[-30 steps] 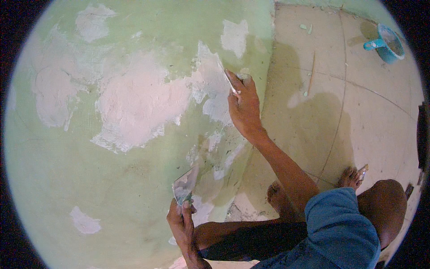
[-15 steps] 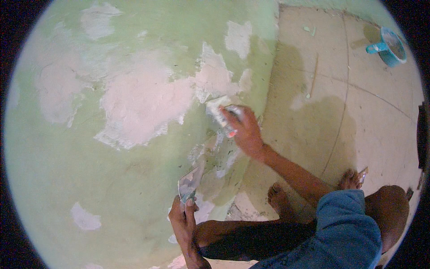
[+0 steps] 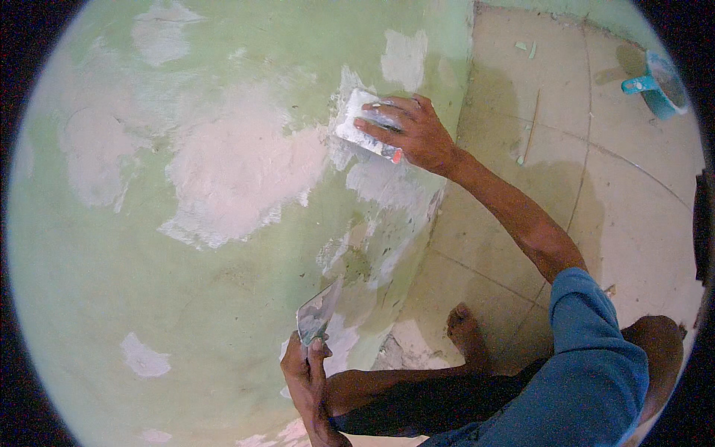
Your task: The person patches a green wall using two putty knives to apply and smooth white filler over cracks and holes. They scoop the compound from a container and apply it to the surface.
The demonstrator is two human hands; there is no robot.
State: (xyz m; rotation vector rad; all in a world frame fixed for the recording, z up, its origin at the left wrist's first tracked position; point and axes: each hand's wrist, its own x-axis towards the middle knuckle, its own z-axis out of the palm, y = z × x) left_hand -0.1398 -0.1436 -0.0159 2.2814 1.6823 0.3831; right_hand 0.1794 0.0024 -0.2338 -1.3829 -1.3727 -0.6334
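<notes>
My right hand grips a wide putty knife with a white-smeared blade and a bit of orange at one end. Its blade lies against a filler patch on the green wall, near the wall's foot. Lower down, my left hand is closed round the handle of a putty knife, whose flared metal blade points up and carries greyish smears. A large pale pink filler patch spreads to the left of my right hand. Whether fresh filler sits under the right blade is hidden.
At the far right, a turquoise handled pot holds greyish material on the tiled floor. A thin stick and small green flakes lie nearby. My bent leg and bare foot are close to the wall's base.
My right hand has swept the wide putty knife upward along the wall, its arm stretching farther out. My left hand has stayed nearly in place with its putty knife.
</notes>
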